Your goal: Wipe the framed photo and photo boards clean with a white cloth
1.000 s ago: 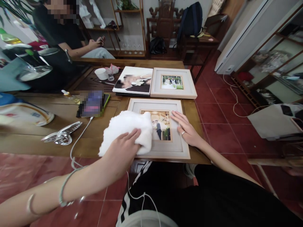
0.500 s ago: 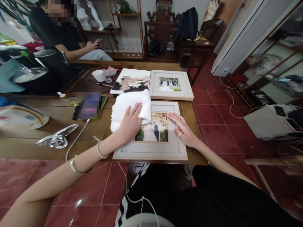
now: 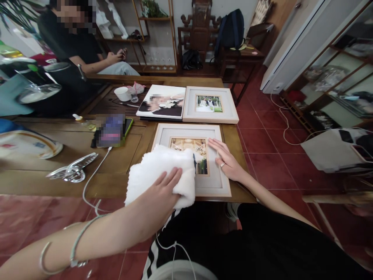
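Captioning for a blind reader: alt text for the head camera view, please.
The person's left hand presses a white towel onto a framed photo on a wooden table, while the right hand lies flat on its right border. A photo print and a second framed photo lie behind it.

One head-worn camera looked forward and down across the wooden table (image 3: 131,155), set close above the person's lap (image 3: 262,241). The left hand (image 3: 157,194) and right hand (image 3: 227,161) lay in the lower half, near the lens. The far room filled the upper part of the view.
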Demonstrator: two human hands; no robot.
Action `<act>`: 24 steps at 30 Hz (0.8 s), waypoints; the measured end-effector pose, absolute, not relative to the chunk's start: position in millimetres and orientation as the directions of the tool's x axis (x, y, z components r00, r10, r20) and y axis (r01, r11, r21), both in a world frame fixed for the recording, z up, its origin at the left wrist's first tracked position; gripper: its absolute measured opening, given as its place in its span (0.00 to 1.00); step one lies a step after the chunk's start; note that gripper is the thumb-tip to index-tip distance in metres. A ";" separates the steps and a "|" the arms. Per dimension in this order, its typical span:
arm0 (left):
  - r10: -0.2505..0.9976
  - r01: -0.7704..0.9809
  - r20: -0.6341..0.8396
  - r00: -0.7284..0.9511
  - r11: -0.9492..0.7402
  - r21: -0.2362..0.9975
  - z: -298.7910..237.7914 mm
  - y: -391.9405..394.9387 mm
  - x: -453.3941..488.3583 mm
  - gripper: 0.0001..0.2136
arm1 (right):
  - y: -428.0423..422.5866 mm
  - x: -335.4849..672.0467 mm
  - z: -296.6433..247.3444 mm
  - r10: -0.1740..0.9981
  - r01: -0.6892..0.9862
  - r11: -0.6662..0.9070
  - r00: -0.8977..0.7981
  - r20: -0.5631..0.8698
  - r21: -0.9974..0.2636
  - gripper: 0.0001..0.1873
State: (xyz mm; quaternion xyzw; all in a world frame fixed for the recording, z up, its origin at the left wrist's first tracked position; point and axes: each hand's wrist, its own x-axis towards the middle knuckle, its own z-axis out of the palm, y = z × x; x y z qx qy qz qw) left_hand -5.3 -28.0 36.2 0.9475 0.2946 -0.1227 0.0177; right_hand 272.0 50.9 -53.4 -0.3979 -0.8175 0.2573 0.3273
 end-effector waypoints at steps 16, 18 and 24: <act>0.790 0.794 0.098 0.605 -0.607 -0.009 -12.2 101.7 19.7 0.16 | 51.9 273.8 -55.1 0.813 0.481 0.561 -0.471 0.341 -0.674 0.29; 0.762 0.765 0.077 0.644 -0.644 -0.028 -11.4 102.6 24.7 0.15 | 51.9 273.7 -55.3 0.813 0.478 0.562 -0.470 0.343 -0.675 0.28; 0.664 0.665 -0.193 0.723 -0.744 -0.068 16.4 38.1 34.5 0.15 | 51.6 272.2 -54.7 0.822 0.483 0.551 -0.456 0.342 -0.680 0.29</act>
